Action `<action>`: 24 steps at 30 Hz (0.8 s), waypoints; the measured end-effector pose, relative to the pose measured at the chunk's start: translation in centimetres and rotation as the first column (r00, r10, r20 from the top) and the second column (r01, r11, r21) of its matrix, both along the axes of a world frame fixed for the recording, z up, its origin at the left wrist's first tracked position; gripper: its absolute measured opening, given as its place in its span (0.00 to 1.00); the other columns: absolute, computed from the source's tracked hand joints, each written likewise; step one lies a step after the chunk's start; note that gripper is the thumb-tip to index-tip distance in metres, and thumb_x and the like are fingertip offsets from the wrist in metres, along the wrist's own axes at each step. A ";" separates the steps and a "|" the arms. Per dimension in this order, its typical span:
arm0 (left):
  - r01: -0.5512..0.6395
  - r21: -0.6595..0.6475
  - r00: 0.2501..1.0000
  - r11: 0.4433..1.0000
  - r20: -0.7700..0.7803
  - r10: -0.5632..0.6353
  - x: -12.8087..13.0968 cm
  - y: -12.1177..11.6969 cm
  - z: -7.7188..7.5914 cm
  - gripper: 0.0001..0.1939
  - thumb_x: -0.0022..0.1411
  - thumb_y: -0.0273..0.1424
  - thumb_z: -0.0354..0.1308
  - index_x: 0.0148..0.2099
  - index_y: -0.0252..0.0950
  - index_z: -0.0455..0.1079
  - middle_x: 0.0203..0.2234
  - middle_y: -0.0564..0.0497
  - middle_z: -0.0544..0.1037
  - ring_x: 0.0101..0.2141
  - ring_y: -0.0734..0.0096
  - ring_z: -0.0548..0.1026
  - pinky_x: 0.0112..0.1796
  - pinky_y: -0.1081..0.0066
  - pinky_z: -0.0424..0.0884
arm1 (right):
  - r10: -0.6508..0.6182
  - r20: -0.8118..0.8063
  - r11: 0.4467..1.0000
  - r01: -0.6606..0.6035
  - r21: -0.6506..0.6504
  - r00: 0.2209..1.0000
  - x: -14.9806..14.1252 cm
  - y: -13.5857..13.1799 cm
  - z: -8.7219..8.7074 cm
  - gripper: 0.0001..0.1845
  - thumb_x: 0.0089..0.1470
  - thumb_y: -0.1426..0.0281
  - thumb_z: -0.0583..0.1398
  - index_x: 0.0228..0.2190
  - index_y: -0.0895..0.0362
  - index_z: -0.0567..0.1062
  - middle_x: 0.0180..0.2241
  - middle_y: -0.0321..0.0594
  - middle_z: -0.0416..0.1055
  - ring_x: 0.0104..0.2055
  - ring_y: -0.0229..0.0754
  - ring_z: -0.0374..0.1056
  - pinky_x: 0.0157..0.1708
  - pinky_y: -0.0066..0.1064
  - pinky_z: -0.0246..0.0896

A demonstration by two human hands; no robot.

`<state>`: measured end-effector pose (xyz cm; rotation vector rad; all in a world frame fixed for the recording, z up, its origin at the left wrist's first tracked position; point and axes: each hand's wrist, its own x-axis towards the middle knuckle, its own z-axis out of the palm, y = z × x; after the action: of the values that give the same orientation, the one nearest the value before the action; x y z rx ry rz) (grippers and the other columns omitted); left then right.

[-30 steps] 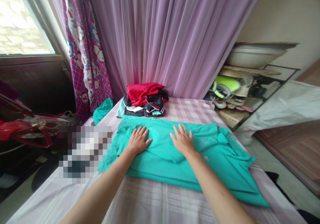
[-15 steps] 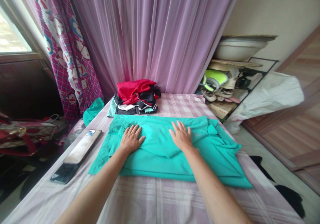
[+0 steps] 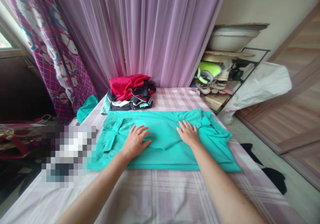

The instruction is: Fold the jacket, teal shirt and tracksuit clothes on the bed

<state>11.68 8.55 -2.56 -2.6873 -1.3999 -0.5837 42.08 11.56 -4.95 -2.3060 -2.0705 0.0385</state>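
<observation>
A teal garment [image 3: 160, 157] lies spread in a wide folded rectangle across the table, its surface slightly creased. Two strap-like tabs show near its left end, and the right end is bunched and uneven. My left hand [image 3: 136, 142] hovers at or lightly touches the left-middle part of the cloth, fingers apart and a little bent; contact is hard to judge. Farther right, my right hand [image 3: 188, 134] rests on the cloth with its fingers spread. Neither hand grips anything.
Behind the garment sits a pile of red and dark clothes [image 3: 130, 89]. A checked cloth [image 3: 150, 197] covers the table. Pixelation hides an area at the left edge. A purple curtain [image 3: 150, 34] hangs behind; a shoe rack [image 3: 217, 102] stands at the right.
My left hand has shifted right across the garment, uncovering the tabs at its left end. My right hand remains spread on the cloth. The view has moved slightly.
</observation>
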 end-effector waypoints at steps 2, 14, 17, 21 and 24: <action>0.163 -0.003 0.986 0.987 -0.040 -0.163 1.6 -1.4 0.4 0.13 0.68 0.37 0.54 0.52 0.43 0.71 0.54 0.49 0.75 0.57 0.60 0.68 0.64 0.49 0.52 | -0.002 -0.008 1.000 0.002 0.002 1.000 0.1 0.0 -0.1 0.31 0.67 0.57 0.41 0.67 0.50 0.57 0.69 0.42 0.50 0.70 0.46 0.44 0.66 0.51 0.37; 0.246 -0.036 0.912 0.969 -0.331 -0.244 5.5 -2.3 1.1 0.15 0.71 0.26 0.45 0.56 0.39 0.64 0.41 0.47 0.76 0.40 0.63 0.74 0.42 0.63 0.67 | 0.019 -0.040 0.999 -0.018 0.030 0.999 0.7 0.4 -0.8 0.31 0.66 0.56 0.41 0.67 0.49 0.57 0.69 0.43 0.50 0.70 0.48 0.44 0.66 0.52 0.36; 0.252 -0.018 0.930 0.968 -0.271 -0.247 5.6 -1.8 0.5 0.13 0.71 0.27 0.47 0.55 0.41 0.64 0.41 0.48 0.77 0.39 0.65 0.75 0.41 0.64 0.67 | 0.023 -0.040 0.999 -0.022 0.028 0.999 0.7 0.4 -0.8 0.31 0.66 0.56 0.41 0.67 0.49 0.57 0.69 0.42 0.50 0.70 0.48 0.43 0.66 0.52 0.36; 0.241 0.003 0.950 0.970 -0.203 -0.236 5.2 -1.0 -0.4 0.10 0.72 0.32 0.48 0.52 0.41 0.66 0.35 0.49 0.78 0.36 0.67 0.76 0.38 0.66 0.68 | 0.015 -0.045 0.999 -0.014 0.030 0.999 0.6 0.3 -0.6 0.31 0.66 0.56 0.41 0.66 0.49 0.57 0.69 0.42 0.50 0.70 0.47 0.43 0.66 0.52 0.36; 0.231 -0.019 0.947 0.973 -0.226 -0.229 4.9 -0.7 -0.8 0.10 0.71 0.30 0.48 0.52 0.39 0.66 0.32 0.50 0.78 0.34 0.66 0.77 0.37 0.66 0.69 | 0.011 -0.052 1.000 -0.010 0.029 0.999 0.4 0.1 -0.3 0.31 0.66 0.56 0.41 0.66 0.50 0.58 0.69 0.43 0.51 0.70 0.47 0.44 0.66 0.52 0.36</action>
<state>16.61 7.81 -3.33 -2.8237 -1.0345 -0.2787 42.50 11.69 -5.27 -2.2529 -2.0452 0.0675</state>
